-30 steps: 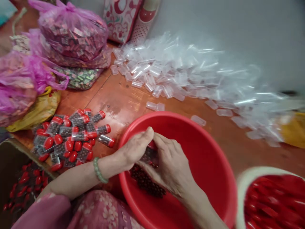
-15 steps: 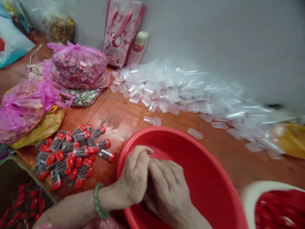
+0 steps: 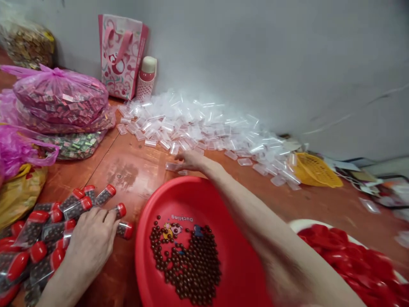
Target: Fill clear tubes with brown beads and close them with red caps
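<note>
My left hand (image 3: 92, 234) lies over the right side of a pile of small clear bottles with red caps (image 3: 41, 230), filled with dark balls; its fingers touch or cover a bottle, and whether they grip it is hidden. My right hand (image 3: 191, 160) reaches past the far rim of a red basin (image 3: 145, 209), fingers closed on a clear empty bottle (image 3: 173, 166) lying on the table. Many brown balls (image 3: 198, 264) lie in the basin. Behind my right hand spreads a heap of clear empty bottles (image 3: 204, 123).
Pink plastic bags (image 3: 60, 100) stand at the left, near a pink patterned bag (image 3: 121, 55) and a flask (image 3: 147, 76). A yellow basket (image 3: 316, 170) is at the right. A white-rimmed container (image 3: 300, 224) of red caps (image 3: 348, 256) sits at the lower right.
My hands have come apart. The left moved left to the filled bottles; the right moved out beyond the basin to an empty bottle. The view has shifted right, and the brown balls now show.
</note>
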The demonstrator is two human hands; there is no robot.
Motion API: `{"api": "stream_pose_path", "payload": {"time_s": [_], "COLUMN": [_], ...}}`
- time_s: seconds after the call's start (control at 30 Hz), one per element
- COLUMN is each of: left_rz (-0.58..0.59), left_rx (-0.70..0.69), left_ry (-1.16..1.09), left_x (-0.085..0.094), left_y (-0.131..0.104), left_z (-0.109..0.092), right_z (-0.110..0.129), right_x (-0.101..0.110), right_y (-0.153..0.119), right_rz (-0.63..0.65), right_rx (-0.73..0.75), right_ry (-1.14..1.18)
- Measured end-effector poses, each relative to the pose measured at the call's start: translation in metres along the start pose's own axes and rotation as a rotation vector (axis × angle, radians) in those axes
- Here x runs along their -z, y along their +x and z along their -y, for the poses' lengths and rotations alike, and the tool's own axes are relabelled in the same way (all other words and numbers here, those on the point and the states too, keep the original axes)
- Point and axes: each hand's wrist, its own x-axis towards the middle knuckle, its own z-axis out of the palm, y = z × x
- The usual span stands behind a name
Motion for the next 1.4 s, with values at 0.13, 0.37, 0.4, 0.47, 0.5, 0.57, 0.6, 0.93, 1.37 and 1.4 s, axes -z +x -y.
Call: {"api": "stream_pose_path", "payload": {"time_s": [0.13, 0.37, 0.4, 0.47, 0.5, 0.57, 0.6, 0.93, 1.37, 1.4], "left_rz": [-0.001, -0.076, -0.085, -0.076, -0.054, 0.034, 0.091, 0.153, -0.02, -0.021], "left_rx": [-0.079, -0.111, -0.107, -0.076, -0.044, 0.025, 0.054, 0.274, 0.155, 0.146], "left_ry": [-0.066, -0.331, -0.381, -0.485, -0.545, -0.674, -0.733, -1.014, -1.13, -1.132], "left_x": [-0.012, 0.004, 0.007, 0.009, 0.008, 0.003, 0.0, -0.005, 0.023, 0.025], "left_y": [0.005, 0.027, 0.029, 0.033, 0.035, 0.036, 0.037, 0.037, 0.042, 0.042], "left_z": [0.003, -0.018, -0.023, -0.032, -0.036, -0.042, -0.045, -0.066, -0.081, -0.082], "right_z": [-0.003, 0.006, 0.008, 0.017, 0.024, 0.038, 0.046, 0.039, 0.052, 0.053], "right_x": [-0.02, -0.013, -0.008, 0.003, 0.007, 0.011, 0.008, -0.104, -0.136, -0.137], "right_y": [0.019, 0.012, 0.005, -0.02, -0.036, -0.076, -0.096, -0.139, -0.2, -0.205], "right_rz": [0.051, -0.036, -0.119, -0.363, -0.421, -0.473, -0.447, -0.248, -0.111, -0.089], "right_rx": [0.038, 0.037, 0.033, 0.053, 0.067, 0.165, 0.182, -0.278, -0.104, -0.099], "right_ry": [-0.036, 0.096, 0.159, 0.406, 0.511, 0.796, 0.85, 0.592, 0.573, 0.577]}}
